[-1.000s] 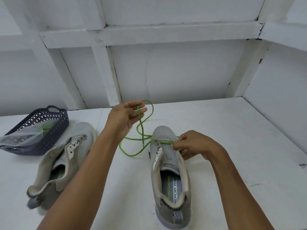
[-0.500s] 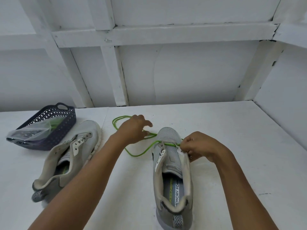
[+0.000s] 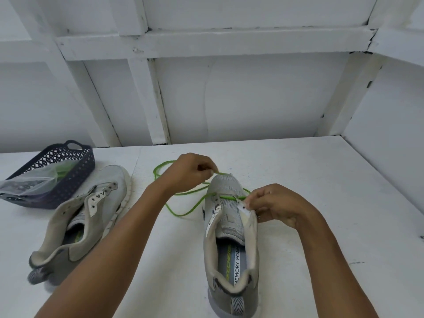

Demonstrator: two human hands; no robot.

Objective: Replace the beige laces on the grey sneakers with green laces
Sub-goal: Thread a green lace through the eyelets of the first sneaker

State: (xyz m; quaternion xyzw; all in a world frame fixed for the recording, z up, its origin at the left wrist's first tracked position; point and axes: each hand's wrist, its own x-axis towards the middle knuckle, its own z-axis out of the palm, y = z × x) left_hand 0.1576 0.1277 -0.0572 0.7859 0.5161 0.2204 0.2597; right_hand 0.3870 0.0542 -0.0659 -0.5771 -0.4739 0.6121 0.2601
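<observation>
Left hand [image 3: 188,173] curled, pinching green lace [image 3: 229,197] just past the toe of the near sneaker [image 3: 229,228], at its twelve o'clock; right hand [image 3: 275,203] pinching the same lace at the eyelet flap, about two o'clock. Lace crosses only the lowest eyelets, slack looped on the table [image 3: 321,180] toward ten o'clock, upper holes bare. Second sneaker [image 3: 110,180] at nine o'clock laceless, no beige laces seen, basket [image 3: 75,180] beyond with something green inside. Judged early: stripping done, nearly all threading left.
</observation>
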